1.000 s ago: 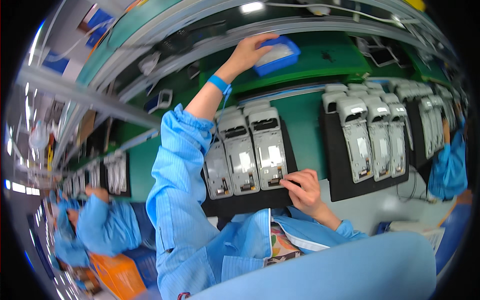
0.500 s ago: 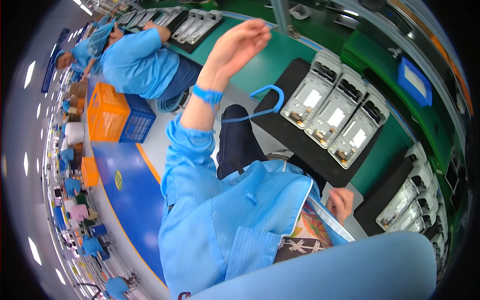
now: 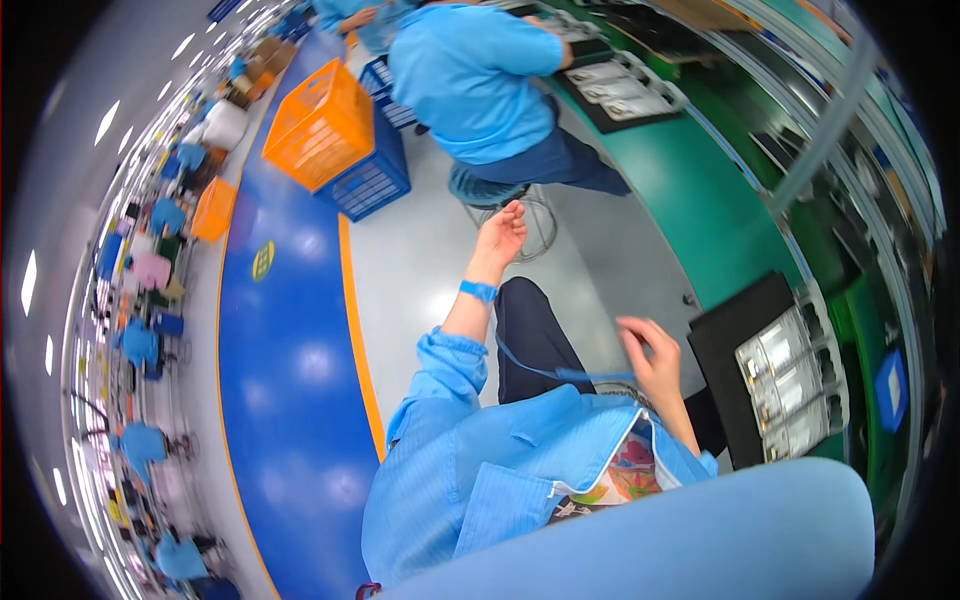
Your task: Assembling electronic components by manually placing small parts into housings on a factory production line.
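Observation:
My left hand (image 3: 503,232) is raised over the grey floor, its fingers curled in and nothing visible in them. A blue wrist strap (image 3: 478,291) circles that wrist, and its blue cord (image 3: 535,368) hangs across my dark-trousered leg toward my right side. My right hand (image 3: 655,355) hovers just above the cord's end, fingers bent and apart, slightly blurred, holding nothing that I can see. Closest to it on the right is a black mat (image 3: 722,340) on the green bench, bearing several silver-white device housings (image 3: 782,375) in a row.
The green bench (image 3: 690,205) runs along my right. A co-worker in blue (image 3: 475,80) sits ahead on a stool (image 3: 540,225), near more housings (image 3: 625,90). An orange crate (image 3: 320,125) rests on a blue crate (image 3: 375,175) at left. A blue tray (image 3: 890,392) is at far right.
The view has swung left, so the bench and housings sit farther right. My left hand has come down from beside the bench. My right hand has risen from my lap toward the cord.

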`<state>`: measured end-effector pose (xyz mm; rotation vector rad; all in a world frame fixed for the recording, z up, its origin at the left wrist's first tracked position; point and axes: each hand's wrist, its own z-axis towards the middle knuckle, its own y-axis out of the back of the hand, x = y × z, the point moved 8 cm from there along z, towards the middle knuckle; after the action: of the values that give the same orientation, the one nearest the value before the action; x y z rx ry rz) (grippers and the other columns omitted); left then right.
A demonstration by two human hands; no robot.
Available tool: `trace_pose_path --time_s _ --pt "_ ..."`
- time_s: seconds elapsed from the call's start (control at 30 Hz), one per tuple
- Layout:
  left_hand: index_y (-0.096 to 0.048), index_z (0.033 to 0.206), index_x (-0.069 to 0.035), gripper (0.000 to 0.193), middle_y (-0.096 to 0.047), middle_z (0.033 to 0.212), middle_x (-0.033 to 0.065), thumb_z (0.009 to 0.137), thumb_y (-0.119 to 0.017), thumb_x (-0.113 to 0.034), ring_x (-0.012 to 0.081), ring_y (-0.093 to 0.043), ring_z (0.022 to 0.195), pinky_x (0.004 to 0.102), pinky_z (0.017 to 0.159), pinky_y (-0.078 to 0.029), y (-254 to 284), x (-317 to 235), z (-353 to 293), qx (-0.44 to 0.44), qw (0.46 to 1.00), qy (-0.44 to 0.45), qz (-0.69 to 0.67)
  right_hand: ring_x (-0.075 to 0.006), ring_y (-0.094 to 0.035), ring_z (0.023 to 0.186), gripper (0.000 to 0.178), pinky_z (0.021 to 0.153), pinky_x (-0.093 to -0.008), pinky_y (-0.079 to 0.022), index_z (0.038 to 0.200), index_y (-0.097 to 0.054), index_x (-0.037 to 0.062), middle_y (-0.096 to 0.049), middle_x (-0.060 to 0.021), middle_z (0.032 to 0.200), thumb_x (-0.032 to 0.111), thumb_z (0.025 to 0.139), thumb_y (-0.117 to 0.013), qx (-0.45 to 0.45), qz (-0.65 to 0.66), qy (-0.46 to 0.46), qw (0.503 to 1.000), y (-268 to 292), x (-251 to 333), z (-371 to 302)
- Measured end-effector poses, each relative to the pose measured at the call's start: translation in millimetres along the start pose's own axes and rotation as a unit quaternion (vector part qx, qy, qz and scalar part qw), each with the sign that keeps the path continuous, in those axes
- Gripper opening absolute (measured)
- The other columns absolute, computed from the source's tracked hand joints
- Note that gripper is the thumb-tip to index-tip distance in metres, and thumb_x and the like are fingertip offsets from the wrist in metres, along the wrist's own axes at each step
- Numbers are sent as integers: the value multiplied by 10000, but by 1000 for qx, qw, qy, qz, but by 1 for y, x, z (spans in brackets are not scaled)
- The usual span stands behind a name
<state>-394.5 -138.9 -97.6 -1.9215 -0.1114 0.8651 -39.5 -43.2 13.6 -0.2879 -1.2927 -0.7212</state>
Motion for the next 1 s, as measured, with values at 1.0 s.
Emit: trace_pose_path --time_s 1.0 --pt "-632 1050 -58 174 -660 967 39 970 -485 -108 126 -599 777 249 670 -459 186 -248 -140 -461 839 -247 150 -273 -694 910 409 813 -405 -536 1151 -688 107 -727 -132 992 408 875 -704 719 -204 -289 598 -121 -134 85"
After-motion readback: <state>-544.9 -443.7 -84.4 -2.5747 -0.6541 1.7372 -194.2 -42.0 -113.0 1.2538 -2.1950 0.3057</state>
